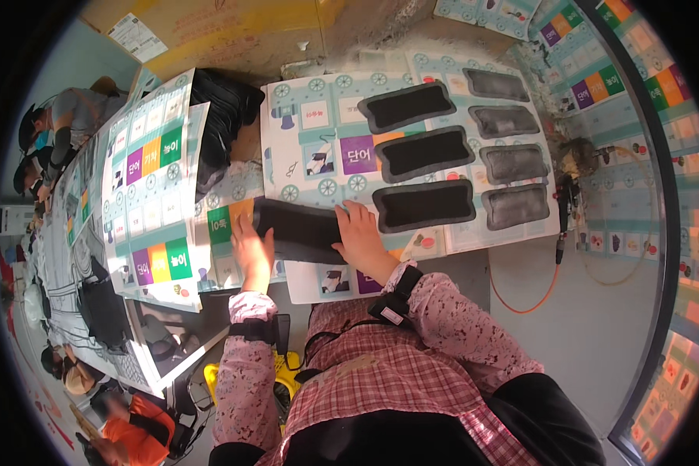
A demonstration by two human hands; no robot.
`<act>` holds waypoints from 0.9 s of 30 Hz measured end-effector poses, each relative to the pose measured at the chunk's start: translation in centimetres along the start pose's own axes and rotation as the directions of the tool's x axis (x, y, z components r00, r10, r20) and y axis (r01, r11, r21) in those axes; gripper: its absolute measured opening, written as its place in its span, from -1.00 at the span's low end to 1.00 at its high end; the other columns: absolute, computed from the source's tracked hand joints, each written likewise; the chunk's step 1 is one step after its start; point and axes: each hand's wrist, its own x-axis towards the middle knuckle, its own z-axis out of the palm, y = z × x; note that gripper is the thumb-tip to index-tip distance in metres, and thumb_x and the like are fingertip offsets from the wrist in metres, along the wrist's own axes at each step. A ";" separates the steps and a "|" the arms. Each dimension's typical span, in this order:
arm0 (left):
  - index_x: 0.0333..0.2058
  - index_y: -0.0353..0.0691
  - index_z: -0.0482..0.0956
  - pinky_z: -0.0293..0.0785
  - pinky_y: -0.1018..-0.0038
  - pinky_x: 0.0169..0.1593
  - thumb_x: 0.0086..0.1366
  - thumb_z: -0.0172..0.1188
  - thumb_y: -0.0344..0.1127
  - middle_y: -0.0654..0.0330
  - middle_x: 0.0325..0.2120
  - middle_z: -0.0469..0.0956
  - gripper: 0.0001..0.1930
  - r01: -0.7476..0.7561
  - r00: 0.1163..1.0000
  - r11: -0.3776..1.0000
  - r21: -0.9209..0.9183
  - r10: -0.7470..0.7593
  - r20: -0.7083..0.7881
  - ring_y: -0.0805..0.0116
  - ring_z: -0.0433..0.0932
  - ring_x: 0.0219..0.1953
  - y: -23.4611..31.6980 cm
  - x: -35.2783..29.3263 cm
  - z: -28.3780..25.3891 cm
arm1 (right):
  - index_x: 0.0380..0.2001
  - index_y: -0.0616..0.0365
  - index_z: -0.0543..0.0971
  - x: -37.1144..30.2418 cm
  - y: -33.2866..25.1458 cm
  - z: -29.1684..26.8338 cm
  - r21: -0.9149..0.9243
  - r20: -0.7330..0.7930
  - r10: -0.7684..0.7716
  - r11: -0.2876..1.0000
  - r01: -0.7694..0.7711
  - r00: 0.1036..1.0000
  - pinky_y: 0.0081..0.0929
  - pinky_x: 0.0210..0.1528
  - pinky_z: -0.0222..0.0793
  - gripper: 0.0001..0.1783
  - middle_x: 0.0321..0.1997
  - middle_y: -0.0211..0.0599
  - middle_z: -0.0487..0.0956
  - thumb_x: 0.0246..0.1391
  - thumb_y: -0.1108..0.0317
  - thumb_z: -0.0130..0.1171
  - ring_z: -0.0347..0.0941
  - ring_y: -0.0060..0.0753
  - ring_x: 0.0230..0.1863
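Note:
A black rectangular fabric panel [303,227] with a dark grey border lies in front of me, slightly tilted. My left hand [253,247] grips its left end, thumb on the near side. At the right end, my right hand [363,239] has its fingers over the edge and its thumb by the lower corner. To the right, three similar black panels [425,206] lie in a column on a printed board [307,167]. Beside them is a column of several greyer, shiny-looking panels [514,164]. The undersides of the held panel are hidden.
A pile of black pieces [224,109] sits behind an upright printed sheet [151,179] on my left. A tool with a black handle [561,250] and an orange hose [532,312] hangs at the board's right. Cardboard [241,39] stands behind. Other people [136,427] are at left.

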 end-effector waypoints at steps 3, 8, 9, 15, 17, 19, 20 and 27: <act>0.09 -0.23 0.14 0.38 0.31 -0.13 -0.03 0.23 -0.43 0.02 -0.11 0.35 -0.32 0.104 0.991 0.965 -0.240 -0.081 0.103 0.09 0.44 -0.18 -3.5 -0.3 1.8 | -0.14 0.25 0.34 0.5 -0.6 -0.2 0.002 0.001 -0.054 0.999 0.054 0.999 -0.29 -0.11 0.13 -0.33 -0.24 -0.13 0.33 -0.44 0.34 0.35 0.23 -0.13 -0.13; 0.06 -0.20 0.20 0.39 0.40 -0.17 -0.02 0.19 -0.51 0.06 -0.15 0.38 -0.39 0.335 0.928 0.896 -0.292 -0.260 0.267 0.12 0.44 -0.17 -0.3 1.2 -0.3 | -0.12 0.15 0.37 0.9 -0.1 -0.6 0.038 0.078 -0.005 0.999 0.002 0.997 -0.28 -0.10 0.15 -0.39 -0.21 -0.16 0.32 -0.37 0.39 0.32 0.25 -0.12 -0.12; 0.06 -0.20 0.20 0.39 0.40 -0.17 -0.02 0.19 -0.51 0.06 -0.15 0.38 -0.39 0.336 0.927 0.896 -0.291 -0.261 0.269 0.12 0.44 -0.17 -0.5 1.1 0.0 | -0.12 0.15 0.37 1.0 0.1 -0.6 0.038 0.079 -0.004 0.999 0.001 0.997 -0.28 -0.10 0.15 -0.39 -0.21 -0.16 0.32 -0.37 0.39 0.32 0.25 -0.12 -0.12; 0.09 -0.16 0.18 0.15 0.24 0.09 -0.16 0.26 -0.52 0.10 -0.12 0.35 -0.25 -0.209 0.973 0.969 -0.134 0.220 0.073 0.12 0.26 0.05 3.1 1.4 -3.2 | -0.36 0.16 0.37 1.1 -0.1 -0.9 0.156 -0.061 -0.178 0.970 0.186 0.982 -0.33 -0.16 0.17 -0.67 -0.27 -0.22 0.33 -0.32 0.48 0.17 0.26 -0.17 -0.16; 0.10 -0.14 0.18 0.00 0.18 0.16 -0.22 0.28 -0.50 0.12 -0.13 0.35 -0.20 -0.442 0.828 0.845 -0.300 0.513 0.227 0.14 0.19 0.10 4.1 1.6 -4.3 | -0.40 0.19 0.37 1.1 -0.5 -1.1 0.089 -0.079 -0.251 0.962 0.258 0.965 -0.35 -0.17 0.18 -0.72 -0.28 -0.19 0.34 -0.31 0.47 0.11 0.26 -0.17 -0.17; 0.09 -0.14 0.20 0.01 0.20 0.16 -0.23 0.27 -0.49 0.12 -0.14 0.34 -0.21 -0.526 0.754 0.799 -0.292 0.597 0.274 0.15 0.20 0.09 5.1 1.7 -5.2 | -0.44 0.23 0.37 1.1 -1.0 -2.0 -0.025 -0.110 -0.389 0.921 0.388 0.915 -0.39 -0.12 0.19 -0.78 -0.25 -0.17 0.35 -0.29 0.44 0.01 0.24 -0.23 -0.14; 0.09 -0.15 0.21 0.02 0.22 0.16 -0.23 0.27 -0.48 0.11 -0.14 0.34 -0.22 -0.600 0.672 0.747 -0.285 0.664 0.326 0.16 0.21 0.08 5.5 1.7 -5.6 | -0.44 0.23 0.37 1.1 -1.1 -2.1 -0.029 -0.113 -0.388 0.921 0.388 0.915 -0.39 -0.12 0.19 -0.78 -0.25 -0.17 0.35 -0.29 0.44 0.01 0.24 -0.23 -0.14; -0.30 -0.19 0.43 0.37 0.33 -0.36 -0.19 0.26 -0.40 0.21 -0.48 0.39 -0.62 -0.600 0.696 0.778 -0.187 0.622 0.358 0.21 0.45 -0.40 3.4 2.0 -6.7 | -0.33 0.24 0.36 1.2 -0.4 -1.5 0.305 0.249 -0.161 0.949 0.080 0.955 -0.31 -0.21 0.29 -0.63 -0.37 -0.13 0.45 -0.26 0.33 0.18 0.36 -0.07 -0.22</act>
